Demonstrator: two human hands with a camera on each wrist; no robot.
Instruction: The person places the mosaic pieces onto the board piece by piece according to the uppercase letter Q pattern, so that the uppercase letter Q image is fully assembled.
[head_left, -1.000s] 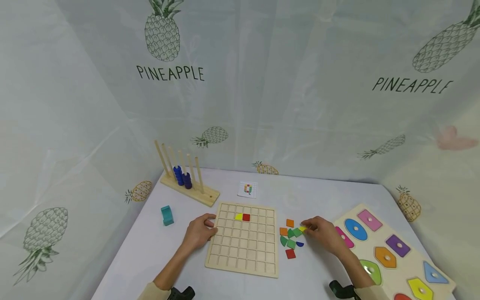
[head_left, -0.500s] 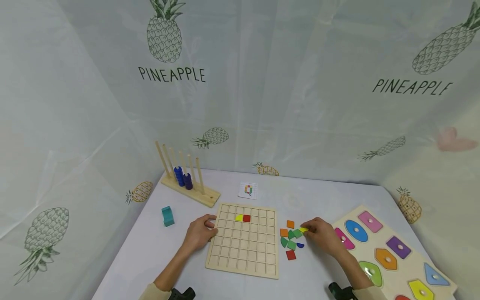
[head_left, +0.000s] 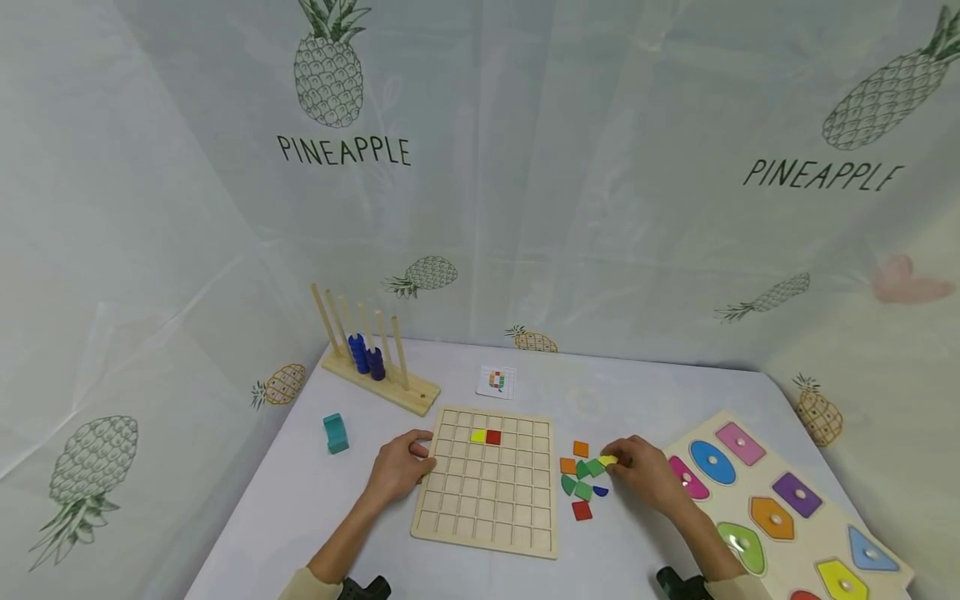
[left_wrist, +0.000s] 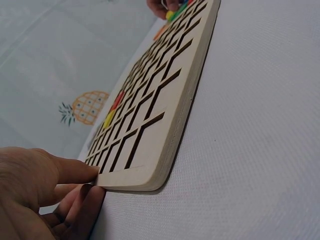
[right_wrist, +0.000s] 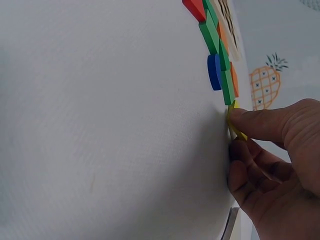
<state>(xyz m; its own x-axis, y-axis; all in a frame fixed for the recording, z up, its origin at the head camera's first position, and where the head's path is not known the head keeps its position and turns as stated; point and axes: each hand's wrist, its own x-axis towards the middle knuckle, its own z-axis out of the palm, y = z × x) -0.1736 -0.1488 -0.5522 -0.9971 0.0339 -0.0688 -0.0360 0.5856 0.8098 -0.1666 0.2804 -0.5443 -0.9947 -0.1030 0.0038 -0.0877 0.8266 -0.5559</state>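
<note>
A wooden grid board [head_left: 480, 500] lies flat on the table, with a yellow square [head_left: 478, 435] and a red square [head_left: 492, 437] side by side in its upper cells. My left hand [head_left: 399, 465] holds the board's left edge; in the left wrist view a fingertip lies on the rim [left_wrist: 132, 175]. Right of the board, my right hand [head_left: 643, 472] pinches a yellow tile [head_left: 608, 459] between thumb and fingers, partly covering it. That tile is beside a green tile [right_wrist: 228, 89] at the end of a loose group of pieces.
Orange squares [head_left: 581, 449], green pieces [head_left: 582, 490], a blue half-round [head_left: 601, 492] and a red square [head_left: 582, 510] lie by the board. A picture card [head_left: 496, 382], peg stand [head_left: 378, 379], teal block [head_left: 335, 433] and shape puzzle [head_left: 738, 508] surround the board.
My right fingers have drawn in slightly around the yellow tile, which has shifted a little at their tips. The left hand and board stay in place.
</note>
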